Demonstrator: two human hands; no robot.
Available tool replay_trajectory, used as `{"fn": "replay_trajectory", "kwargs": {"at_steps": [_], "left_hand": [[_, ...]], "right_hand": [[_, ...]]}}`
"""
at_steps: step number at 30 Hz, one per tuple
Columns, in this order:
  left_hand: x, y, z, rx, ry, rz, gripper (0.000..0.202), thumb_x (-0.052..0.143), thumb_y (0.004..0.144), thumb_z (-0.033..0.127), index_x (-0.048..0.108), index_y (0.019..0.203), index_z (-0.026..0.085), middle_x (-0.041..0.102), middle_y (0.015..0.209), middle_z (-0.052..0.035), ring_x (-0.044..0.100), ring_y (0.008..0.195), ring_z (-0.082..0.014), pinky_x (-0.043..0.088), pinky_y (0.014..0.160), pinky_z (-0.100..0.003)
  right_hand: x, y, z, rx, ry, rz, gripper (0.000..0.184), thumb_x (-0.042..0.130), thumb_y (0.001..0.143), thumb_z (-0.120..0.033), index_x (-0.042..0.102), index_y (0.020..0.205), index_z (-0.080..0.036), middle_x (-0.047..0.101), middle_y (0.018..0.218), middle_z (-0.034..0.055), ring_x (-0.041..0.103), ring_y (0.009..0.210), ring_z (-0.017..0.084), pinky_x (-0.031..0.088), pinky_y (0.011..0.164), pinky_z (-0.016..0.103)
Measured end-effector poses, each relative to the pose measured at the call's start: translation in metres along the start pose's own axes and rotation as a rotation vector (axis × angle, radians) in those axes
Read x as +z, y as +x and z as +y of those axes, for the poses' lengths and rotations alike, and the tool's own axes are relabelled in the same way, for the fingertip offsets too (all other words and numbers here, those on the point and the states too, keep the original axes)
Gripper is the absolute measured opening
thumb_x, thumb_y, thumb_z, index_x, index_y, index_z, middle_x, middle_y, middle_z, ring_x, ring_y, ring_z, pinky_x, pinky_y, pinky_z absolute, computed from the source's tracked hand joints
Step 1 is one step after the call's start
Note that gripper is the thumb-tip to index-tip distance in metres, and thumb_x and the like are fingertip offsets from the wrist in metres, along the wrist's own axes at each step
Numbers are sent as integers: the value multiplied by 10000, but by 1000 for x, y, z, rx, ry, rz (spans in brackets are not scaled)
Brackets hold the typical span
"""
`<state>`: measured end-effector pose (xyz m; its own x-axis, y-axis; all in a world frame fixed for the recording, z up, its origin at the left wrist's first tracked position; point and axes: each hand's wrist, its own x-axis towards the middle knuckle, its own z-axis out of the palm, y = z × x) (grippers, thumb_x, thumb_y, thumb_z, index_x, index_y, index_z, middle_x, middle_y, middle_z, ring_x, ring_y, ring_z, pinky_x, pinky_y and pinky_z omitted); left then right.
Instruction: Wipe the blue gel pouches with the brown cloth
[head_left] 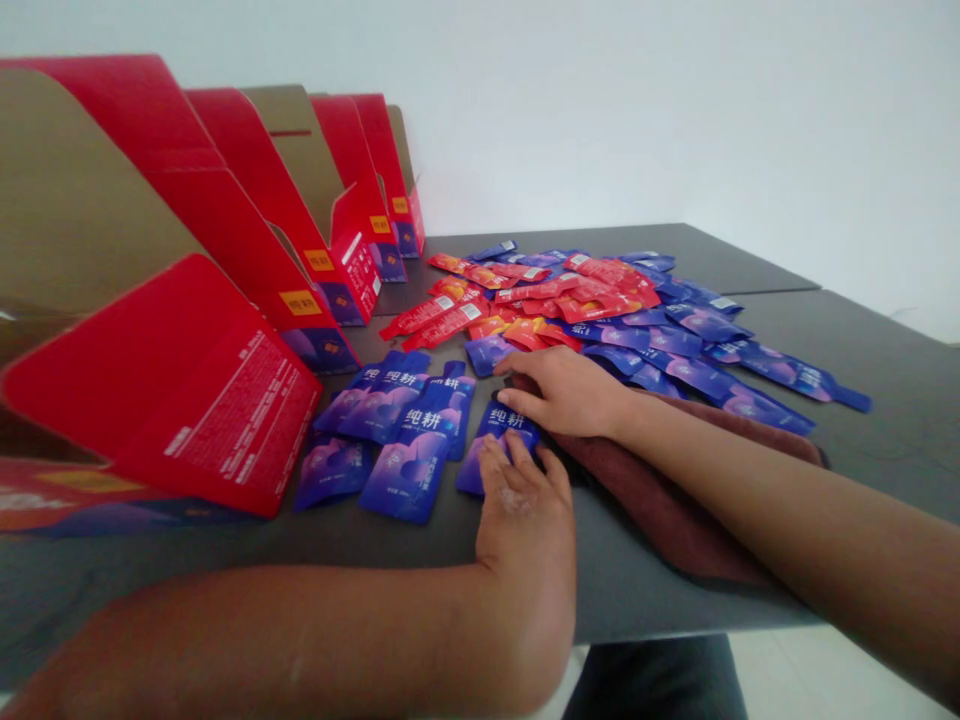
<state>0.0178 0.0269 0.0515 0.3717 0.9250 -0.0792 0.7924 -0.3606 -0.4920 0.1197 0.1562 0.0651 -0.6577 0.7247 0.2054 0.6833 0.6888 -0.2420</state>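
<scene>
Blue sachet [496, 445] lying flat on the grey table [420, 555], long axis slanting up-right, just beside other blue sachets [409, 470]. My left hand [521, 520] half open, fingertips on its lower part; my right hand [562, 392] loosely open, fingers at its top edge. Neither gripping.

A dark grey counter [885, 420], seen in two abutting sections, is strewn with foil sachets. Red sachets [570, 290] are heaped toward the far side, while blue sachets [409, 470] are scattered around them, with several laid loosely together nearer the front edge. Open red cardboard cartons [352, 200] are lined up along the left side, their tan inner faces exposed. A crumpled brown towel [675, 520] is spread at the right, just beside the blue sachets.
</scene>
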Motion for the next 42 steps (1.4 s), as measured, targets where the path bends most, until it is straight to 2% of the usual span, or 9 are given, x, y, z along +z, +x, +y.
{"fn": "replay_trajectory", "kwargs": {"at_steps": [3,6,10,18,22,27,33,36,42], "left_hand": [[0,-1,0,3,10,-18,493,340,904,107,451,1384,89,565,1316,-273,560,1193,-342,456,1013,-490],[1,0,1,-17,35,16,499,338,890,82,459,1374,77,583,1297,-275,587,1167,-330,456,1015,-473],[1,1,1,-33,53,46,479,337,871,57,517,1315,48,654,1202,-268,643,1093,-314,484,984,-450],[2,1,1,-16,-30,14,490,346,896,89,467,1370,81,565,1308,-290,569,1188,-344,443,1022,-496],[2,0,1,-42,-68,58,486,373,878,62,479,1351,44,564,1294,-314,588,1171,-341,441,1024,-496],[-1,0,-1,-61,-14,56,460,342,867,32,558,1272,51,676,1170,-256,662,1068,-289,490,971,-436],[3,-1,2,-53,-37,61,485,385,880,75,480,1355,65,576,1305,-274,589,1175,-324,439,1031,-483],[3,-1,2,-42,-67,42,472,397,888,86,496,1349,95,585,1308,-248,581,1185,-318,434,1037,-498],[-1,0,0,-50,-42,58,442,395,871,55,541,1288,31,651,1195,-283,648,1090,-312,482,985,-459]], "right_hand": [[-1,0,3,18,-23,9,375,500,906,-391,611,1187,-169,682,897,74,610,788,196,395,698,295],[-1,-2,-5,-118,41,-42,379,516,894,-372,600,1197,-161,681,880,67,609,793,197,407,708,301],[0,-5,-16,-299,151,-86,370,527,892,-363,593,1187,-150,683,992,86,610,907,206,423,794,318],[1,0,0,-8,-20,-9,373,500,910,-379,597,1201,-168,690,955,90,621,836,208,414,738,311],[0,-2,-3,-109,28,-27,382,520,894,-357,588,1212,-156,685,998,91,618,885,213,422,776,319],[-1,-5,-17,-304,155,-86,384,538,888,-357,587,1203,-144,678,1024,91,606,923,206,427,812,321],[0,-1,-6,-58,20,-31,389,501,912,-377,589,1220,-157,688,908,80,611,782,189,415,719,306],[0,0,0,-20,-28,4,392,502,907,-380,589,1216,-155,691,954,97,623,850,215,425,764,329],[-2,-5,-12,-344,185,-95,355,548,879,-333,590,1176,-145,678,1055,96,616,934,202,435,835,322]]}}
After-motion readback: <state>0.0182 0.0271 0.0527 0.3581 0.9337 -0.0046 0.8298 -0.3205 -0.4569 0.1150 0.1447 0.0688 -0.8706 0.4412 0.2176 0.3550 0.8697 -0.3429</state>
